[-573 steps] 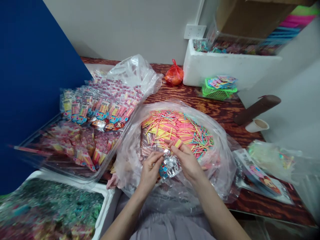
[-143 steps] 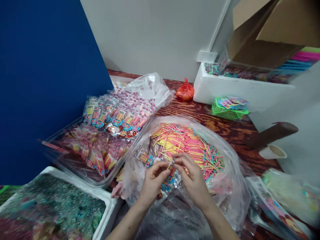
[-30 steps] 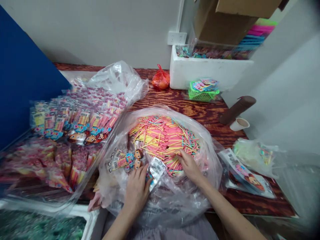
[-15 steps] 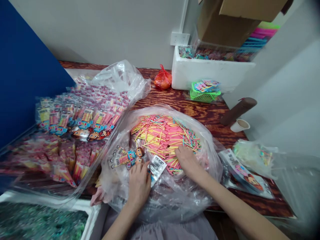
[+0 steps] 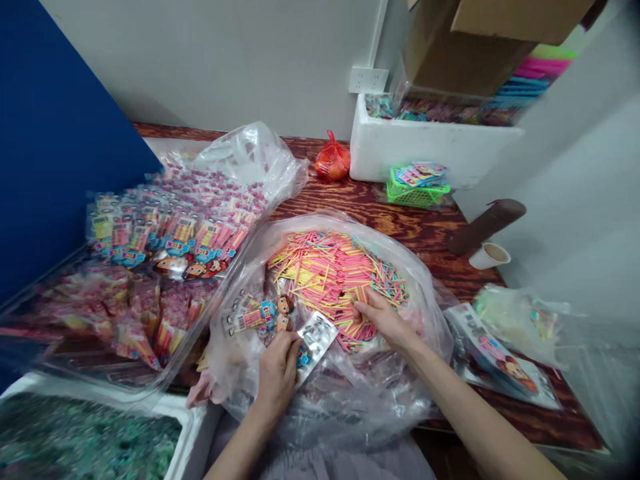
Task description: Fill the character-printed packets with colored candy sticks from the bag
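Note:
A large clear plastic bag (image 5: pixel 425 293) lies opened out, with a heap of thin pink, yellow and blue candy sticks (image 5: pixel 320 267) inside. My right hand (image 5: pixel 383 320) is over the heap's right side, thumb and fingers closed on a few yellow and pink sticks (image 5: pixel 359 293). My left hand (image 5: pixel 277 370) grips a silver packet (image 5: pixel 319 337) with a blue printed part by its lower left edge. Just beyond the left hand, several filled packets (image 5: pixel 260 313) with a cartoon head and blue lettering rest on the bag.
To the left, a clear tray (image 5: pixel 200 333) is piled with filled packets (image 5: pixel 175 240). A foam box (image 5: pixel 190 427) of green pieces stands at front left. Behind are a red bag (image 5: pixel 333 160), a green basket (image 5: pixel 417 193) and a white foam box (image 5: pixel 400 147). A brown bottle (image 5: pixel 487 227) and paper cup (image 5: pixel 490 255) stand right.
My right hand has lifted slightly out of the heap, and a few sticks now show between its fingers. The silver packet shows more clearly in my left hand. The whole view has shifted slightly.

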Tool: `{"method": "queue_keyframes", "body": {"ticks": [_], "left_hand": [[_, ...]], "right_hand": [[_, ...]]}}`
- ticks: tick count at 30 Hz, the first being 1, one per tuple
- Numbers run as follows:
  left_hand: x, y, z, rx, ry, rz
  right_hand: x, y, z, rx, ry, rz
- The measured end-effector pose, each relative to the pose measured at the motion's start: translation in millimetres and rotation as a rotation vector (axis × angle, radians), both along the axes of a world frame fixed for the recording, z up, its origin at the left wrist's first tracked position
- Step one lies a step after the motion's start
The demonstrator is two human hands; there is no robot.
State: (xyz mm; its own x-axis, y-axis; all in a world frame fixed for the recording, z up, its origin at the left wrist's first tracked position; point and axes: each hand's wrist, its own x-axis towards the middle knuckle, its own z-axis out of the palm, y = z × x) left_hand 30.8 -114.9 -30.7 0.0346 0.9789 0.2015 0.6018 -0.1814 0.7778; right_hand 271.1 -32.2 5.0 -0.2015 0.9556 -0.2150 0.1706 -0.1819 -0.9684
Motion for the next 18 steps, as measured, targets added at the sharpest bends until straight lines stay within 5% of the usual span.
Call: {"method": "queue_keyframes", "body": {"ticks": [4, 10, 15, 18], "left_hand": [[-2, 2, 1.2, -0.004, -0.036, 0.060], [-10, 0, 15.5, -0.134, -0.161, 0.108], [-32, -11, 24.1, -0.462, -0.698, 0.340], [-41, -12, 26.4, -0.503, -1.021, 0.508]], "right_hand": [[-9, -8, -3.6, -0.202, 0.365, -0.042], [-12, -22, -19.1, 0.191, -0.014, -0.127], [-12, -28, -34.7, 0.221, -0.139, -0.088], [-12, -27, -37.1, 0.200, -0.126, -0.116]]}}
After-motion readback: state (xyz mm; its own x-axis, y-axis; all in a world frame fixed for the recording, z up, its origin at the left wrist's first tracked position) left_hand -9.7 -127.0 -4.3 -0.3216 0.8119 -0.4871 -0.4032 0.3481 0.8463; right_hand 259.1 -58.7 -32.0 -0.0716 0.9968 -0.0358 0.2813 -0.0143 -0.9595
